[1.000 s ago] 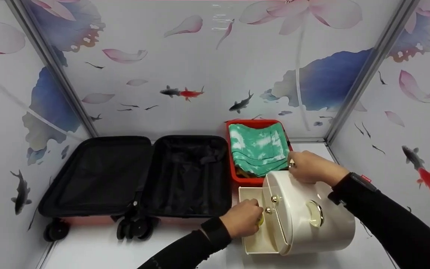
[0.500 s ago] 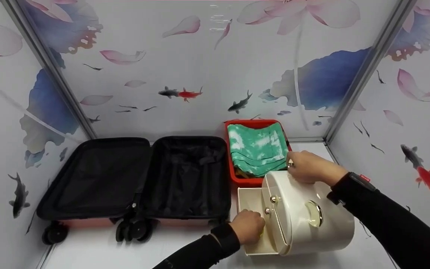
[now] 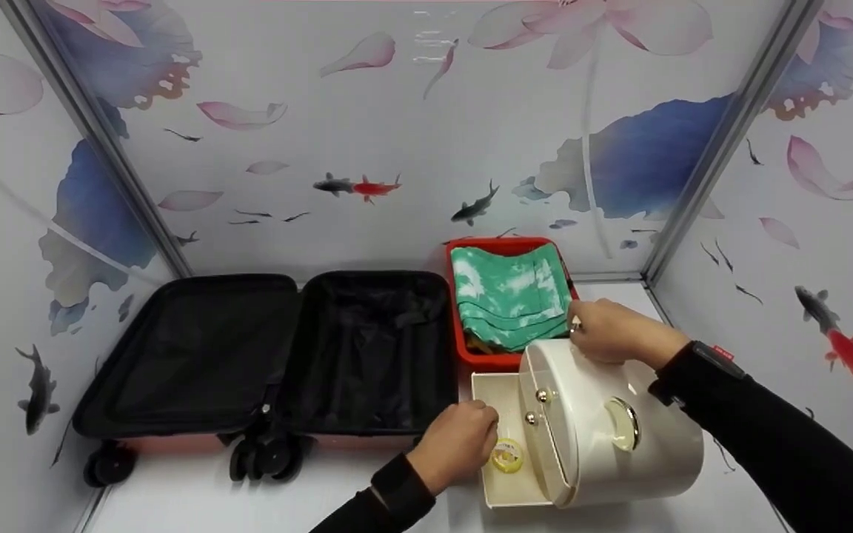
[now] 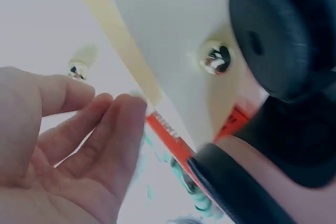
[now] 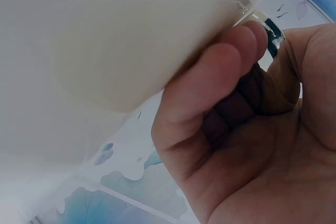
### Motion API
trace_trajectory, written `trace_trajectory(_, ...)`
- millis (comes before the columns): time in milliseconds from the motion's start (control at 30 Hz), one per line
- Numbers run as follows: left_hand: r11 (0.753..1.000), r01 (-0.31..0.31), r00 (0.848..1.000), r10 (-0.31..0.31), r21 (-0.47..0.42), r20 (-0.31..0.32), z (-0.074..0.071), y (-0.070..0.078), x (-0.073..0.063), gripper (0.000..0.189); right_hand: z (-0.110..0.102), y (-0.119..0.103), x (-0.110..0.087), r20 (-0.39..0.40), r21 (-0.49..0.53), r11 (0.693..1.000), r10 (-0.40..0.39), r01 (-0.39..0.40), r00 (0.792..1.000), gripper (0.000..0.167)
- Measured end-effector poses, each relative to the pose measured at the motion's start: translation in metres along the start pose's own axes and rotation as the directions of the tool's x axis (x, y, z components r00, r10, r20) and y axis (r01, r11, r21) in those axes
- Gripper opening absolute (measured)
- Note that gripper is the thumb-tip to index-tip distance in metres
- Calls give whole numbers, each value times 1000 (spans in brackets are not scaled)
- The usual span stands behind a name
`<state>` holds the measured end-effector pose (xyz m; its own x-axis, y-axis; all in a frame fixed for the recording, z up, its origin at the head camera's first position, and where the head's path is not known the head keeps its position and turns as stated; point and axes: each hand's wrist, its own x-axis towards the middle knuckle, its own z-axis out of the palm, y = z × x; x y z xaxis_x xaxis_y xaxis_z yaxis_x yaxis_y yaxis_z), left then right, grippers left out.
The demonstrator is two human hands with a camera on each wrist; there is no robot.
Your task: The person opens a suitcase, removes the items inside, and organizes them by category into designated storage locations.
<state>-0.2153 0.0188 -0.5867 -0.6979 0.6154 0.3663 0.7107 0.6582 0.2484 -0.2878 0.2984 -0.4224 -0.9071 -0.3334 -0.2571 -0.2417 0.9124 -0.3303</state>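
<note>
A cream makeup organizer point(image 3: 649, 459) with gold knobs stands at the right, and its lower drawer point(image 3: 497, 492) is pulled out to the left. Inside the drawer lies a small round yellow tub point(image 3: 507, 455) with a printed lid. My left hand point(image 3: 456, 443) is over the drawer's front wall beside the tub. In the left wrist view, the left fingers point(image 4: 100, 129) are gently bent near the thumb and hold nothing. My right hand point(image 3: 608, 331) grips the organizer's far upper side. In the right wrist view, its fingers point(image 5: 189, 85) curl against the cream shell, by a shiny gold handle point(image 5: 274, 34).
An opened suitcase point(image 3: 367, 355) with black lining and black wheels point(image 3: 275, 457) lies at the left. Behind the organizer, a red basket point(image 3: 487, 361) holds folded green-and-white cloth point(image 3: 515, 296). Patterned panels point(image 3: 397, 111) enclose the white table point(image 3: 197, 496) at the back and sides.
My left hand carried the yellow tub into the drawer, let go of it, and drew back to the left. The right hand has stayed on the organizer.
</note>
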Motion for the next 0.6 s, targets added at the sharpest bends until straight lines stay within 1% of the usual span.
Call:
trace_trajectory(67,998,52,999,-52,-41,15,0,-4,-8,21,0,0,0,-1,0,1000,-1,1,1000,35)
trace_trajectory(100,996,69,997,-68,-56,23,1,-6,-12,23,0,0,0,-2,-1,1000,-2,2,1000,34)
trace_trajectory(200,993,92,996,-90,-70,23,5,-9,-22,25,1,1,0,-11,-3,1000,-6,6,1000,31)
trace_trajectory(400,991,126,992,-125,-38,10,19,-12,-37,15,3,1,0,-16,-8,1000,-12,12,1000,31)
trace_trajectory(500,990,142,990,-142,-11,-12,24,-11,-41,11,2,0,0,-12,-2,1000,-7,7,1000,32)
trace_trajectory(600,988,155,987,-155,7,-35,28,-9,-42,11,1,0,-1,-13,-8,1000,-7,7,1000,33)
